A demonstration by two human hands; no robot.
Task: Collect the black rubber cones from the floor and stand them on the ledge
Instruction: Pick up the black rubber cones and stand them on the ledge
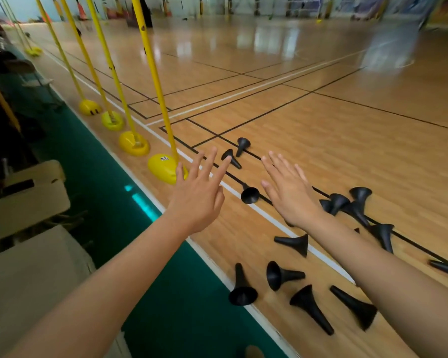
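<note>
Several black rubber cones lie scattered on the wooden gym floor. Two lie far off point(242, 146), one rests near my hands point(249, 194), a cluster sits at the right point(347, 202), and more lie close below, such as one cone point(282, 275) on its side and another point(242, 288) standing on its wide end. My left hand point(198, 195) and my right hand point(289, 192) are both stretched out above the floor, fingers straight and spread, holding nothing. The ledge cannot be made out for certain.
A row of yellow poles on yellow dome bases point(166, 167) runs along the left edge of the court. A green strip point(130, 192) borders the wood. Chairs with tan seats point(29, 200) stand at the far left. Open court floor stretches ahead and right.
</note>
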